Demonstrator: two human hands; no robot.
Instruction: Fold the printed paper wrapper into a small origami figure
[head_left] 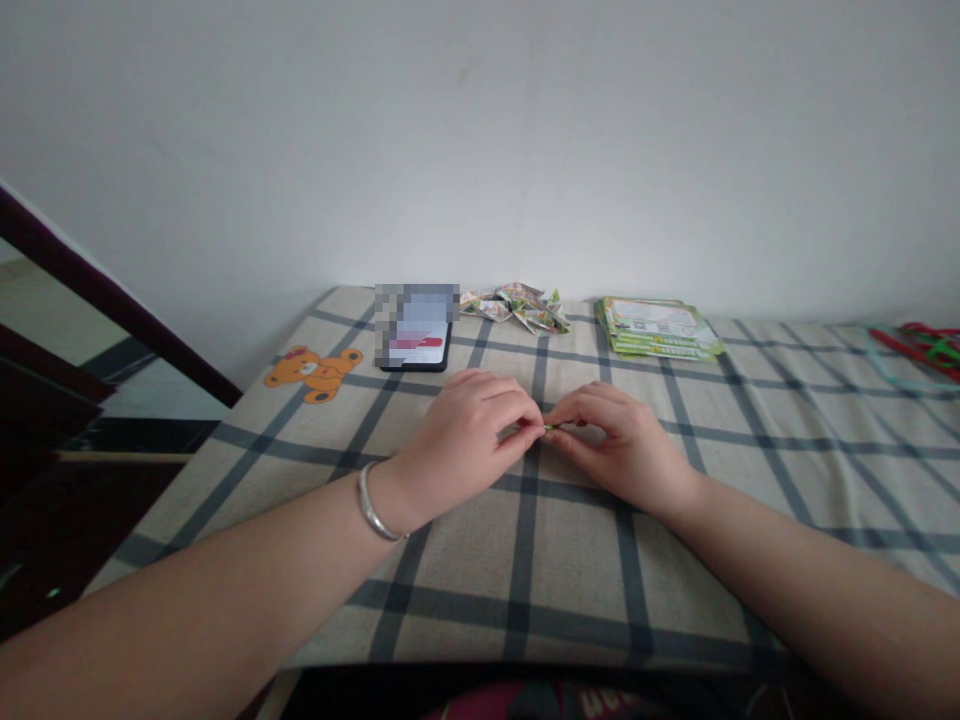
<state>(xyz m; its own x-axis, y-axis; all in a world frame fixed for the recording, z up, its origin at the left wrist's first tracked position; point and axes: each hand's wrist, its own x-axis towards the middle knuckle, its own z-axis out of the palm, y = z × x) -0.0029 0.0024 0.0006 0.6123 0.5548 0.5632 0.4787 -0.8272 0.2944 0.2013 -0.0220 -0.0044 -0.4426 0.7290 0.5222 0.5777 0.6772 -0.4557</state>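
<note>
My left hand (480,425), with a silver bangle at the wrist, is closed in a pinch over the middle of the table. Facing it, my right hand (619,435) pinches too, and the fingertips of both nearly meet. Between them they grip a small piece of green paper (550,428), mostly hidden by the fingers. Just beyond the hands lie several folded paper pieces (517,305) with a colourful print, bunched together. To their right is a stack of green printed leaflets (656,328).
A phone (416,330) lies left of the folded pieces, its screen partly blurred. An orange bear cutout (315,373) is near the left edge. Red and green items (930,350) sit at far right. A checked cloth (465,540) covers the table, which meets a white wall (480,150).
</note>
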